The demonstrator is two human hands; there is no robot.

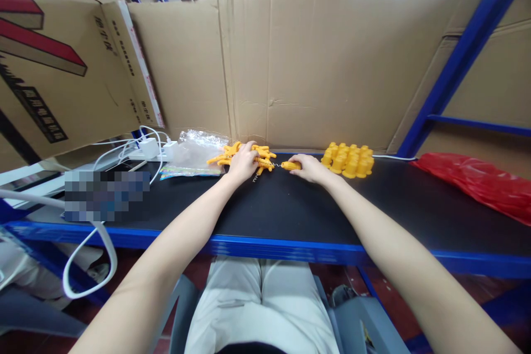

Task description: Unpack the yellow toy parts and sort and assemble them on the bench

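My left hand (242,161) rests palm down on a loose pile of small orange plastic parts (265,156) at the back of the black tabletop, fingers curled into the pile. My right hand (309,167) pinches one orange part (290,165) lying on the table just right of that pile. A thin metal spring or screw (256,177) lies beside the left hand. Right of my right hand stands a tight group of upright orange pieces (349,159).
A clear plastic bag (198,149) lies left of the pile. White chargers and cables (143,149) sit at the left. A red plastic bag (477,180) lies at the right. Cardboard sheets (315,66) wall the back. The black tabletop (290,210) has a blue front edge.
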